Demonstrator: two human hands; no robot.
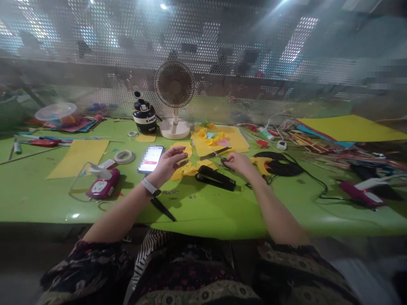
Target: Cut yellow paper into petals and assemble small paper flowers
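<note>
Your left hand [168,164] pinches the yellow paper piece [185,157]; your right hand [237,162] grips scissors [219,155], blades pointing far-left toward the paper, just beside it.

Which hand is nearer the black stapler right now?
Right. The right hand, gripping scissors, sits just above the black stapler. The left hand, holding yellow paper, is farther off to its left.

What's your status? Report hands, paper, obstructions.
Left hand fingers pinch yellow paper piece. Right hand grips scissors, blades open. Black stapler lies between hands.
</note>
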